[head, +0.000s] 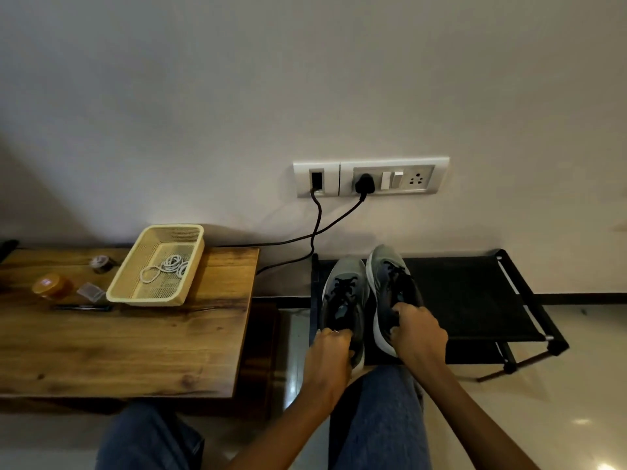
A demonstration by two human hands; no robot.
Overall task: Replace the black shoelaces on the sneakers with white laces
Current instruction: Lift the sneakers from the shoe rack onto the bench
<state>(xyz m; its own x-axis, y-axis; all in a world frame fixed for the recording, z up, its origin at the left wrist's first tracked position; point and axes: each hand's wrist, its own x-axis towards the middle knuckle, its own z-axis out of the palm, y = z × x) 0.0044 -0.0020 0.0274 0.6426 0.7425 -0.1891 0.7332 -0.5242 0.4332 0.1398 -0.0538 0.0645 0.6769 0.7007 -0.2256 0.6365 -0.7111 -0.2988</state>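
Already your left hand (330,344) and right hand (415,329) grip the sneakers (369,293) by their heels: light, soft-sided shoes, so you hold the stiffer collars

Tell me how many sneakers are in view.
2. The left sneaker is held by the left hand, the right sneaker by the right hand, over the black rack.

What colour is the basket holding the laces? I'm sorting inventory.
Pale yellow basket, seen in the head view.
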